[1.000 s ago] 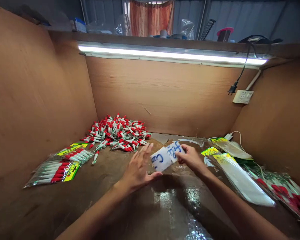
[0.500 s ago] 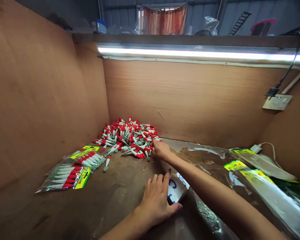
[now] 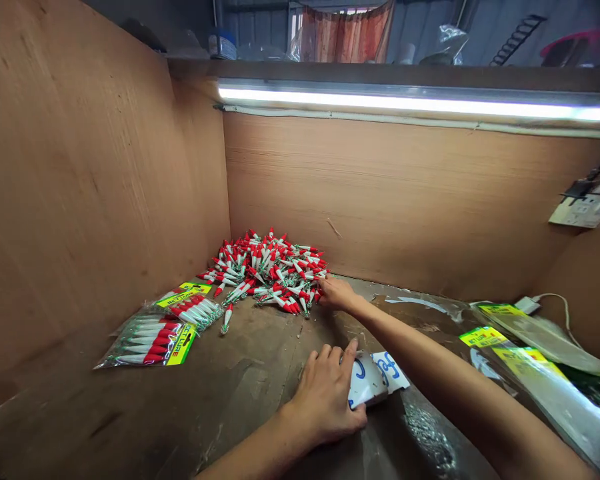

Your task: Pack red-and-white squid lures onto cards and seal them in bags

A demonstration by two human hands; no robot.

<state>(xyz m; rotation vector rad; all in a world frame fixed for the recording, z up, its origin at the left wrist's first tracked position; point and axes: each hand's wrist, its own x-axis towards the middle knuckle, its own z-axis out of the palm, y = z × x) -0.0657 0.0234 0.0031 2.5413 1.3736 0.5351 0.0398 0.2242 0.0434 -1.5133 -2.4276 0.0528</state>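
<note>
My left hand [image 3: 325, 393] grips a small white box-like piece with blue lettering [image 3: 367, 380], fingers along its left side and thumb at its near edge. A flap with more blue writing sticks out on its right. My right hand [image 3: 336, 294] reaches to the right edge of a heap of red-and-white fishing lures [image 3: 275, 267] with green-tinted hook ends. Its fingers are curled in at the lures, and what they pinch is hidden. One loose lure [image 3: 227, 319] lies in front of the heap.
Clear packs of lures with yellow header cards [image 3: 150, 337] lie at left. On the right are long plastic bags with yellow headers [image 3: 535, 373] and a white cable [image 3: 555, 297]. Wooden walls enclose the bench; a tube light [image 3: 380, 105] runs under the shelf.
The view has swung slightly left, so everything sits further right. The white piece has turned in my left hand, showing more of its lettered flap. My right hand stays at the heap.
</note>
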